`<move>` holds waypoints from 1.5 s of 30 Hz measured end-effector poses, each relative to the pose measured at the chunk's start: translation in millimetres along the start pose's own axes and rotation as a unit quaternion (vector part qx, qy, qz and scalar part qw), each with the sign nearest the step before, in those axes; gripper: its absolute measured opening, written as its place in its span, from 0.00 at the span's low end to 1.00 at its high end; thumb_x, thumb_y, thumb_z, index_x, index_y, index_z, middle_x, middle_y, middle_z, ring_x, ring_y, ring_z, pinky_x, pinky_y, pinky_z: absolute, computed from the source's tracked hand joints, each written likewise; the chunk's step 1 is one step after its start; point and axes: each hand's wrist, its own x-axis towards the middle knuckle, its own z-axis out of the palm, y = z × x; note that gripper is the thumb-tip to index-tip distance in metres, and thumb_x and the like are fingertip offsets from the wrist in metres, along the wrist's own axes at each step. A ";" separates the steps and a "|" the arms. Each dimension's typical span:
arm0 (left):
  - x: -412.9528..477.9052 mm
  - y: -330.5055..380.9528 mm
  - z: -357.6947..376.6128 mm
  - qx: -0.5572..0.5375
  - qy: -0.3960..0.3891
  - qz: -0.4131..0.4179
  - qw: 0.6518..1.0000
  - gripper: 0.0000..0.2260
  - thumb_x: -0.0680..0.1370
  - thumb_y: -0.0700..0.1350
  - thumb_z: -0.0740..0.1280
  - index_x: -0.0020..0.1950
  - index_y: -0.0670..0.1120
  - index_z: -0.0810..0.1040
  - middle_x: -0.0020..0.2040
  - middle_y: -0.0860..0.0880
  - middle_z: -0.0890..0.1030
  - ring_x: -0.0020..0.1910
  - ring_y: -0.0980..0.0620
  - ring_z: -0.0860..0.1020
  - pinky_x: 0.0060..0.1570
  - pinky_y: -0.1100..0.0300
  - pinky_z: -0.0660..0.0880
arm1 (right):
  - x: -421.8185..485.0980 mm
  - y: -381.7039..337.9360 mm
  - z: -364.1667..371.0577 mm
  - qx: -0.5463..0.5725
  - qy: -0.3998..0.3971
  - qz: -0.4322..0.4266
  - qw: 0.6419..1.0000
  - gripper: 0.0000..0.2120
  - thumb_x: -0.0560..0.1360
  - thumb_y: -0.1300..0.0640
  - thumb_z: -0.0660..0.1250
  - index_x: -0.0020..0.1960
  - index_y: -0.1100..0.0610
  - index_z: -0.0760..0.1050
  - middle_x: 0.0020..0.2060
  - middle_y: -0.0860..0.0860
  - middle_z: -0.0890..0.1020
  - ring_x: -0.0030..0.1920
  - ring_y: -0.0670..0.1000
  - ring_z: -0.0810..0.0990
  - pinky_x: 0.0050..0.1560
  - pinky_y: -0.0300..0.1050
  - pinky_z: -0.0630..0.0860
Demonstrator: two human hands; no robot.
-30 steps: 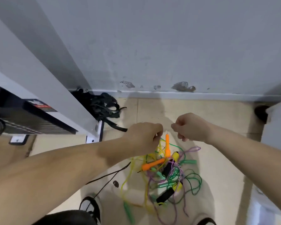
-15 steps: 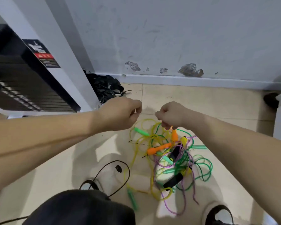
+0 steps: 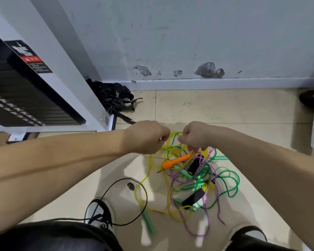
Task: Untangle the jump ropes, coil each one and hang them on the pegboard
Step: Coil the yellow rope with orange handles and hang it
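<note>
A label [image 3: 28, 57] with a red band is fixed to the white frame at the left; its writing cannot be read. A small white mark is noted on the black straps [image 3: 114, 98] by the skirting, also illegible.

Compared with half a second earlier, the hands are seen closer together, and only one orange handle [image 3: 176, 161] is now visible, lying on the heap.

The jump ropes [image 3: 194, 178] are found in a tangle on the beige tiled floor [image 3: 225, 109], just below the hands. The left hand [image 3: 149, 136] is clenched, a strand of the yellow rope [image 3: 170, 147] pinched at its fingertips. The right hand [image 3: 194, 135] is curled on a loop of the same smooth yellow cord. A braided purple rope [image 3: 210, 180], a glossy green rope [image 3: 230, 180] and two black cylindrical grips [image 3: 193, 197] are interwoven. Chipped paint is recorded on the wall [image 3: 208, 69].
</note>
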 end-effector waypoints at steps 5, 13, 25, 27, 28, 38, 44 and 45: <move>-31.4 6.3 -24.7 0.046 0.010 -0.035 0.998 0.06 0.79 0.46 0.62 0.53 0.50 0.78 0.45 0.49 0.82 0.45 0.42 0.78 0.43 0.50 0.78 | -28.2 -17.5 -19.0 -0.057 -0.008 -0.020 0.998 0.19 0.82 0.45 0.61 0.54 0.60 0.79 0.44 0.54 0.87 0.46 0.56 0.88 0.49 0.53 0.84; -30.1 19.8 -6.5 0.044 -0.016 -0.062 0.997 0.06 0.80 0.48 0.61 0.51 0.51 0.78 0.42 0.53 0.75 0.44 0.45 0.76 0.41 0.54 0.74 | -34.5 -16.0 4.5 -0.143 0.001 -0.012 0.990 0.21 0.81 0.46 0.61 0.51 0.64 0.82 0.39 0.55 0.86 0.35 0.55 0.84 0.37 0.45 0.78; 81.3 12.2 169.4 -0.077 -0.187 -0.089 0.975 0.12 0.78 0.55 0.70 0.59 0.54 0.77 0.55 0.48 0.80 0.53 0.43 0.80 0.45 0.52 0.76 | 62.5 47.0 53.4 -0.094 -0.009 0.013 0.995 0.16 0.83 0.54 0.59 0.37 0.59 0.69 0.31 0.54 0.70 0.33 0.54 0.69 0.34 0.46 0.65; 91.7 9.0 193.7 -0.076 -0.192 -0.128 0.970 0.19 0.77 0.55 0.73 0.65 0.54 0.74 0.56 0.48 0.80 0.54 0.44 0.80 0.45 0.52 0.77 | 74.2 62.2 55.1 -0.064 0.001 0.030 0.997 0.14 0.81 0.54 0.61 0.39 0.59 0.70 0.33 0.55 0.72 0.35 0.55 0.70 0.36 0.46 0.67; 95.6 8.0 204.9 -0.060 -0.194 -0.144 0.968 0.19 0.78 0.53 0.72 0.66 0.52 0.73 0.57 0.47 0.79 0.55 0.44 0.79 0.45 0.52 0.76 | 79.2 68.2 54.8 -0.038 0.012 0.036 0.999 0.13 0.81 0.54 0.61 0.39 0.58 0.71 0.34 0.56 0.74 0.34 0.55 0.71 0.37 0.47 0.69; 108.7 6.9 158.9 -0.035 -0.191 -0.095 0.976 0.11 0.73 0.56 0.69 0.50 0.51 0.77 0.45 0.50 0.79 0.44 0.46 0.80 0.42 0.54 0.76 | 79.9 49.8 42.6 0.090 0.038 0.025 0.995 0.19 0.76 0.64 0.62 0.65 0.53 0.73 0.54 0.56 0.79 0.47 0.54 0.79 0.43 0.49 0.77; 83.8 24.2 40.2 -0.257 -0.156 -0.069 0.951 0.07 0.75 0.43 0.65 0.37 0.46 0.74 0.33 0.46 0.74 0.32 0.43 0.77 0.32 0.55 0.75 | 41.6 -4.5 13.2 0.243 0.116 -0.029 0.963 0.08 0.80 0.54 0.61 0.51 0.53 0.78 0.48 0.51 0.80 0.50 0.54 0.78 0.50 0.49 0.74; 74.8 25.8 22.3 -0.286 -0.132 -0.067 0.947 0.06 0.75 0.43 0.67 0.39 0.43 0.76 0.32 0.46 0.74 0.31 0.45 0.75 0.32 0.55 0.76 | 30.1 -13.7 5.6 0.258 0.120 -0.037 0.958 0.12 0.81 0.51 0.61 0.50 0.57 0.80 0.47 0.52 0.82 0.50 0.56 0.80 0.52 0.51 0.76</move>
